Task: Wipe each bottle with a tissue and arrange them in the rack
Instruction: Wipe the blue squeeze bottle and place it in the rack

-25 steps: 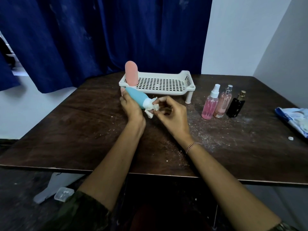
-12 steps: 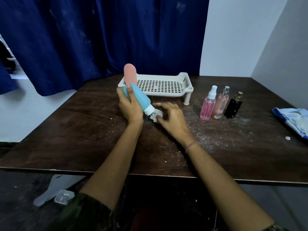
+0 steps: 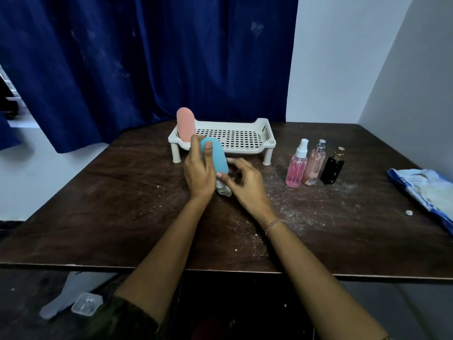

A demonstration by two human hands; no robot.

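My left hand [image 3: 198, 175] grips a light blue bottle [image 3: 215, 155], held nearly upright with its white cap end down, just in front of the white perforated rack [image 3: 245, 151]. A crumpled white tissue [image 3: 223, 190] is bunched around the cap, low over the table. My right hand [image 3: 245, 187] is beside it, thumb on the tissue at the cap, fingers loosely curled and blurred. A peach-pink bottle [image 3: 185, 126] stands in the rack's left end. Three spray bottles stand right of the rack: pink with a white top [image 3: 296, 168], rose [image 3: 314, 166] and black [image 3: 333, 168].
A blue and white tissue pack [image 3: 426, 190] lies at the table's right edge, a small white scrap [image 3: 408, 212] near it. The dark wooden table is dusted with white crumbs. A blue curtain hangs behind. A clear plastic box [image 3: 85, 304] lies on the floor at lower left.
My left hand has turned the blue bottle from lying slanted to nearly upright, cap down. My right hand with the tissue dropped toward the table and stays at the cap.
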